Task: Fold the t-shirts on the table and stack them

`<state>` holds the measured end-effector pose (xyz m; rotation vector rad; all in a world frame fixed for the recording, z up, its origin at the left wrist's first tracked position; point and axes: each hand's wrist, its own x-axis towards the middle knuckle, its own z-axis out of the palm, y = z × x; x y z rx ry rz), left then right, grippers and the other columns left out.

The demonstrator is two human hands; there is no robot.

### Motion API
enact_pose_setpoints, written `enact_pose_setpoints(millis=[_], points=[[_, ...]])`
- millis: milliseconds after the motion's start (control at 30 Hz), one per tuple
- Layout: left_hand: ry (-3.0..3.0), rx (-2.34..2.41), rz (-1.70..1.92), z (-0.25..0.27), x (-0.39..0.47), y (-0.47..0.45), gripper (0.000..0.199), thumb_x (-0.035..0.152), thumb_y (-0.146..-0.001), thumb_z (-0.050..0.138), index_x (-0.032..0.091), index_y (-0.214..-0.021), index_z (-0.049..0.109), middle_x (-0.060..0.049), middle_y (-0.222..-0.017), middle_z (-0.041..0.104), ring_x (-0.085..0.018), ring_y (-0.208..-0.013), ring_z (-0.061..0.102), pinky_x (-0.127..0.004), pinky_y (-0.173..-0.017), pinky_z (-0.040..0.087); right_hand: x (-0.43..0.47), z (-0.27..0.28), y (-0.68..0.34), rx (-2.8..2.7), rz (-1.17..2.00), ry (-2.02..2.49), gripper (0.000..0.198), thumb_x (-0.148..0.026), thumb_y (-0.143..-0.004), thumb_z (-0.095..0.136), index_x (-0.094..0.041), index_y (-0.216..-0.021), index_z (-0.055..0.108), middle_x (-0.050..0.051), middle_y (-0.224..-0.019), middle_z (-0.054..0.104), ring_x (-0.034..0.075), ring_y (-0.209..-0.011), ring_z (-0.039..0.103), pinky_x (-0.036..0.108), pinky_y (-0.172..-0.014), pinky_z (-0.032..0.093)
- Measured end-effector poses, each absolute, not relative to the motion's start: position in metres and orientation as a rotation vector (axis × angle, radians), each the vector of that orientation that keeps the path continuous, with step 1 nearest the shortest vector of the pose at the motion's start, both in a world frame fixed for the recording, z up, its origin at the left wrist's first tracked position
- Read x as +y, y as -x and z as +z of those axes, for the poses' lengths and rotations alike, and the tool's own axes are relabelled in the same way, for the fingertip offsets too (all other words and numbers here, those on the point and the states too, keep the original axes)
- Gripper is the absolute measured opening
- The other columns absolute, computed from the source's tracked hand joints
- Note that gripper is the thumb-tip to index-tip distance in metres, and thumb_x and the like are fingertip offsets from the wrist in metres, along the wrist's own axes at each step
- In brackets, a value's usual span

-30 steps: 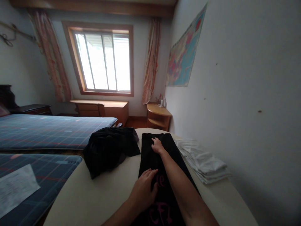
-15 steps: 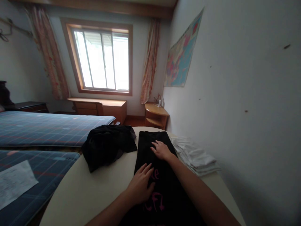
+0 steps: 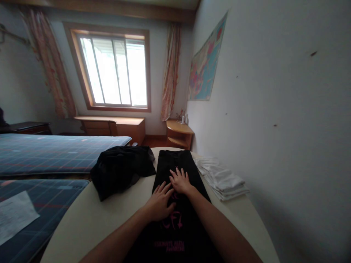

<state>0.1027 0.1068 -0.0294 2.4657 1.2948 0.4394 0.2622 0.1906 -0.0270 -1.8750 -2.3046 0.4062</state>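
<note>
A black garment with pink lettering, seemingly a folded T-shirt (image 3: 175,159), lies lengthwise on a round cream table (image 3: 74,226). On its left half rests my left hand (image 3: 160,201), fingers spread and palm down. Slightly farther up the cloth, my right hand (image 3: 181,181) also lies flat with its fingers apart. The two hands are close together, and neither grips anything. Left of the shirt sits a crumpled black cloth (image 3: 120,170). To the right is a stack of folded white cloths (image 3: 222,179).
Two beds with blue plaid mattresses (image 3: 63,151) stand at the left, the nearer one carrying a paper sheet (image 3: 18,213). A white wall (image 3: 274,91) runs along the right. Beyond the table are a wooden corner shelf (image 3: 179,127) and a low desk (image 3: 128,126) beneath the window.
My right hand has moved left and a little nearer, closer to my left hand. My left hand stays flat on the shirt. The view has turned slightly, showing more of the lower lettering.
</note>
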Motion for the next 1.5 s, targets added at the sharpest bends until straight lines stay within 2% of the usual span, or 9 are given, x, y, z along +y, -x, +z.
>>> enact_pose_setpoints(millis=[333,500,600,767,933,1200,1267,1367,1500], points=[[-2.462,1.287,0.495,-0.028,0.174,-0.099,0.059,0.040,-0.084,0.057,0.024,-0.140,0.050,-0.008,-0.156,0.035,-0.035,-0.147,0.021,-0.055,-0.118,0.017,0.256,-0.033,-0.259,-2.220,0.403,1.904,0.056,-0.049,-0.100,0.030,-0.031,-0.153,0.029,0.008,-0.163,0.016,0.032,-0.150,0.006,0.055,-0.116,0.002],[-2.453,1.286,0.608,-0.026,0.169,-0.098,0.058,0.037,-0.081,0.061,0.017,-0.135,0.053,-0.014,-0.147,0.048,-0.033,-0.140,0.037,-0.047,-0.116,0.027,0.254,-0.032,-0.261,-2.211,0.368,1.873,0.055,-0.053,-0.099,0.030,-0.034,-0.151,0.034,0.006,-0.163,0.018,0.033,-0.149,0.009,0.054,-0.116,0.004],[-2.411,1.342,0.670,-0.020,0.154,-0.089,0.056,0.033,-0.083,0.058,0.017,-0.137,0.051,-0.013,-0.136,0.057,-0.029,-0.127,0.051,-0.040,-0.109,0.037,0.235,-0.030,-0.263,-2.223,0.340,1.836,0.053,-0.054,-0.100,0.029,-0.035,-0.149,0.038,0.005,-0.164,0.016,0.031,-0.149,0.012,0.051,-0.117,0.006],[-2.295,1.538,0.619,-0.005,0.119,-0.059,0.054,0.036,-0.086,0.055,0.017,-0.136,0.050,-0.014,-0.133,0.061,-0.030,-0.123,0.056,-0.039,-0.104,0.040,0.176,-0.025,-0.267,-2.352,0.353,1.766,0.055,-0.050,-0.098,0.035,-0.034,-0.151,0.034,0.007,-0.164,0.012,0.033,-0.149,0.013,0.054,-0.117,0.008],[-2.104,1.649,0.567,0.002,0.078,-0.030,0.049,0.046,-0.079,0.064,0.020,-0.120,0.060,-0.011,-0.102,0.073,-0.033,-0.101,0.066,-0.039,-0.088,0.047,0.110,-0.014,-0.269,-2.474,0.475,1.734,0.061,-0.053,-0.095,0.043,-0.031,-0.151,0.035,0.009,-0.163,0.018,0.036,-0.148,0.013,0.057,-0.116,0.006],[-1.842,1.316,0.558,0.008,0.047,-0.005,0.059,0.046,-0.072,0.072,0.018,-0.121,0.054,-0.006,-0.101,0.072,-0.026,-0.091,0.068,-0.033,-0.078,0.052,0.051,-0.016,-0.284,-2.453,0.566,1.517,0.062,-0.057,-0.091,0.050,-0.031,-0.148,0.042,0.005,-0.161,0.025,0.032,-0.149,0.011,0.053,-0.119,0.008],[-1.682,1.173,0.585,0.017,0.043,-0.004,0.064,0.048,-0.075,0.071,0.018,-0.127,0.050,-0.005,-0.099,0.072,-0.023,-0.085,0.068,-0.031,-0.072,0.053,0.045,-0.017,-0.291,-2.394,0.603,1.409,0.055,-0.054,-0.092,0.051,-0.030,-0.141,0.051,0.005,-0.156,0.037,0.030,-0.148,0.019,0.051,-0.120,0.009],[-1.528,0.962,0.666,0.030,0.035,-0.008,0.072,0.049,-0.077,0.072,0.023,-0.138,0.044,-0.005,-0.109,0.069,-0.018,-0.083,0.067,-0.025,-0.067,0.051,0.042,-0.011,-0.301,-2.253,0.726,1.273,0.046,-0.047,-0.093,0.053,-0.025,-0.132,0.060,0.008,-0.141,0.056,0.027,-0.138,0.041,0.043,-0.117,0.025],[-1.476,0.720,0.427,0.030,0.027,-0.025,0.075,0.057,-0.082,0.063,0.028,-0.146,0.037,-0.010,-0.119,0.066,-0.014,-0.069,0.067,-0.022,-0.055,0.047,0.043,-0.002,-0.311,-2.142,0.818,1.180,0.038,-0.038,-0.092,0.055,-0.023,-0.126,0.064,0.007,-0.127,0.066,0.023,-0.121,0.058,0.037,-0.108,0.040]])
